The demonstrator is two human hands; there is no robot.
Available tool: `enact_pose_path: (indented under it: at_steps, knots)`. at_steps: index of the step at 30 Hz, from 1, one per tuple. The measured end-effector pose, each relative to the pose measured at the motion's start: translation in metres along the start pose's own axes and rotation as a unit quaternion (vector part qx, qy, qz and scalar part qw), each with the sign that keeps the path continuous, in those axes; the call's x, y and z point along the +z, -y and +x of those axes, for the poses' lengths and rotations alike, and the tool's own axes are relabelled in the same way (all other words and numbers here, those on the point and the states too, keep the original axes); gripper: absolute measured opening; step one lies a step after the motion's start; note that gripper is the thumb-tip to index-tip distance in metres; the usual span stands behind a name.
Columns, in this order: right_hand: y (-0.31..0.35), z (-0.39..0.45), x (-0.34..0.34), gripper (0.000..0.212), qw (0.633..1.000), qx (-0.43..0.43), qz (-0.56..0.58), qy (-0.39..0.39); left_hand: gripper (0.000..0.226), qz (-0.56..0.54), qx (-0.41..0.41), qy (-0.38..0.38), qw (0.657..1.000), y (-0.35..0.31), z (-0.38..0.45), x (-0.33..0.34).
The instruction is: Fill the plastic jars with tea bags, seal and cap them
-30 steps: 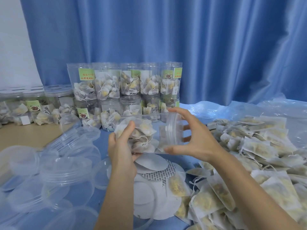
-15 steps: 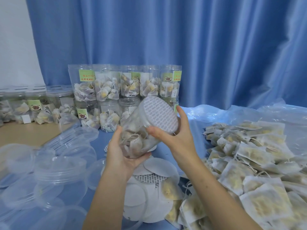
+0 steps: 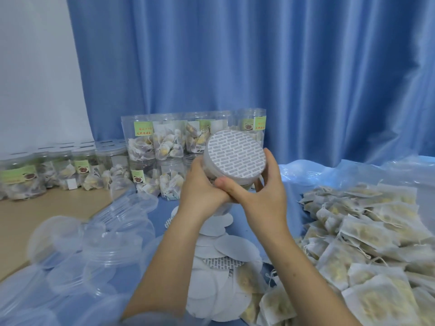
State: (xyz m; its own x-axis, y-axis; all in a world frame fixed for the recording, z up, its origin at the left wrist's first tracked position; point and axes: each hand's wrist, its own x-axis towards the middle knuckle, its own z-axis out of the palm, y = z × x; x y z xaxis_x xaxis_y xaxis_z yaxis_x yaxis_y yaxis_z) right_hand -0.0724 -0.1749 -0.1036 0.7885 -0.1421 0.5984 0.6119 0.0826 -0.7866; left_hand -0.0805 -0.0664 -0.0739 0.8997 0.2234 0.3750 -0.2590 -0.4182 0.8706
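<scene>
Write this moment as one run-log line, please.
step: sealing | jar: held by left hand and right hand | seal disc: on mouth | cap: not on

left grip bare | right grip bare | forearms unsleeved

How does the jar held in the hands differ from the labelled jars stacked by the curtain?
The held jar is tilted toward the camera, gripped by the left hand and right hand; the stacked jars stand upright in two tiers. The held jar's mouth shows a printed seal disc and no cap; no seal is visible on the stacked jars. Both hold tea bags.
</scene>
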Motion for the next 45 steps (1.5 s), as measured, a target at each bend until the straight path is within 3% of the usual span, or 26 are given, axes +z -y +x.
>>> enact_pose_path:
  at_steps: [3, 6, 9, 12, 16, 21, 27, 31, 32, 35, 37, 40, 41, 45]
  knots:
    - [0.011, 0.005, -0.001, 0.111, 0.998, 0.003, -0.054, 0.039, 0.071, -0.017, -0.063, 0.011, 0.998, -0.005, -0.001, -0.009]
    - [0.022, 0.011, 0.007, 0.083, 0.991, -0.007, -0.1, 0.089, 0.049, -0.034, -0.1, 0.004, 0.994, -0.008, -0.005, -0.029]
    - [0.036, 0.013, 0.033, 0.078, 0.985, 0.0, -0.105, 0.14, 0.058, -0.013, -0.089, -0.063, 0.994, -0.015, -0.004, -0.061]
    - [0.053, 0.014, 0.073, 0.082, 0.982, -0.005, -0.087, 0.165, 0.07, 0.023, -0.055, -0.085, 0.995, -0.017, 0.0, -0.104]
    - [0.073, 0.01, 0.139, 0.064, 0.967, -0.034, -0.083, 0.237, 0.083, 0.073, -0.035, -0.097, 0.992, -0.006, -0.005, -0.178]
    - [0.078, -0.011, 0.232, 0.053, 0.958, -0.069, -0.076, 0.268, 0.072, 0.029, -0.035, -0.146, 0.988, 0.028, -0.015, -0.276]
    - [0.048, -0.04, 0.325, 0.041, 0.937, -0.013, -0.059, 0.345, 0.059, 0.044, -0.098, -0.162, 0.981, 0.081, -0.026, -0.353]
    - [0.017, -0.051, 0.36, 0.053, 0.905, -0.009, -0.132, 0.404, 0.048, 0.045, -0.149, -0.161, 0.975, 0.125, -0.028, -0.37]
    - [0.01, -0.052, 0.365, 0.058, 0.898, -0.001, -0.139, 0.418, 0.055, 0.047, -0.165, -0.16, 0.972, 0.135, -0.027, -0.371]
    - [-0.009, -0.05, 0.376, 0.059, 0.881, 0.024, -0.139, 0.451, 0.112, 0.034, -0.211, -0.152, 0.965, 0.161, -0.019, -0.372]
    - [-0.021, -0.044, 0.385, 0.05, 0.87, 0.041, -0.144, 0.47, 0.128, 0.028, -0.22, -0.161, 0.962, 0.172, -0.009, -0.371]
    - [-0.041, -0.026, 0.407, 0.014, 0.867, 0.082, -0.142, 0.472, 0.126, -0.012, -0.187, -0.204, 0.961, 0.193, 0.013, -0.372]
    - [-0.047, -0.019, 0.413, 0.013, 0.863, 0.096, -0.141, 0.476, 0.123, -0.043, -0.181, -0.211, 0.96, 0.2, 0.021, -0.372]
    - [-0.068, 0.0, 0.421, 0.039, 0.83, 0.096, -0.19, 0.516, 0.1, -0.07, -0.221, -0.195, 0.953, 0.214, 0.045, -0.366]
